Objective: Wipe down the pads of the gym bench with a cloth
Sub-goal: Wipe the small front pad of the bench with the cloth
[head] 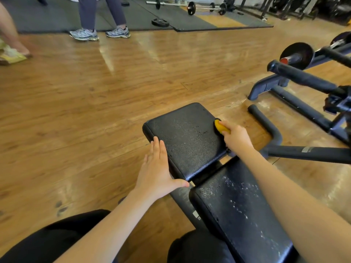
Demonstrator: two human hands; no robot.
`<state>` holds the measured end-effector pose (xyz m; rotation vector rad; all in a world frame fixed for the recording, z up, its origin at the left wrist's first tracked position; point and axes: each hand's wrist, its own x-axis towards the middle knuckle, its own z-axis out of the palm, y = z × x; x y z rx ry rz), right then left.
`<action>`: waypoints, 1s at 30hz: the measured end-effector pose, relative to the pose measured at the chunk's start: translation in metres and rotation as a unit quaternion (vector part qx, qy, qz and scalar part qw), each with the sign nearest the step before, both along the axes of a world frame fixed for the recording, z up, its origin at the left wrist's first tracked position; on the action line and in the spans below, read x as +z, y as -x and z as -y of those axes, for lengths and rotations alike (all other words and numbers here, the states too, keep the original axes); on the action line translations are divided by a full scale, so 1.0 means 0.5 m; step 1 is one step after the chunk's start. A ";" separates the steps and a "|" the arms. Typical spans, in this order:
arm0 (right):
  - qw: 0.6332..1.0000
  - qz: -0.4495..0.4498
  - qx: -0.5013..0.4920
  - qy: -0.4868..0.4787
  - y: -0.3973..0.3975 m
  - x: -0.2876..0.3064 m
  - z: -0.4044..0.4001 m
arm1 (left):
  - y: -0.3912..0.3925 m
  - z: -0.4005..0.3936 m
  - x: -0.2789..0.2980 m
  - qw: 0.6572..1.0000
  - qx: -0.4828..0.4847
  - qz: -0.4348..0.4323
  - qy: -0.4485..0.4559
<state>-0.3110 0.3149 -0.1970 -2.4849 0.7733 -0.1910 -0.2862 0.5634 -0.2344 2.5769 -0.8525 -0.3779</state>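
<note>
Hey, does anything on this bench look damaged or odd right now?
Yes. The near pad is speckled with white droplets or flecks, not yet wiped. The far pad shows small scuffs or cracks near its middle. The right hand holds a yellow cloth at that pad's right edge.

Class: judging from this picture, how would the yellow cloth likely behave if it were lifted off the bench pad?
Probably floppy: the cloth sits bunched in the right hand. Likely light, since a few fingers hold it. It may be damp, as droplets fleck the near pad, so it could cling slightly.
</note>
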 end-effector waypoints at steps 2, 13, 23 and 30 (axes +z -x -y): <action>1.000 -0.017 -0.007 0.022 -0.004 -0.001 -0.018 | -0.001 0.001 0.002 1.000 0.001 -0.005 0.002; 0.960 -0.023 0.275 0.055 0.045 -0.011 -0.219 | 0.000 -0.001 0.020 0.999 0.005 -0.031 0.011; 0.965 0.022 0.261 0.004 0.024 -0.020 -0.133 | -0.016 0.007 0.022 0.997 0.020 -0.075 0.031; 0.999 0.029 0.037 -0.001 -0.036 -0.011 0.000 | -0.016 0.000 0.018 0.997 0.004 -0.062 0.035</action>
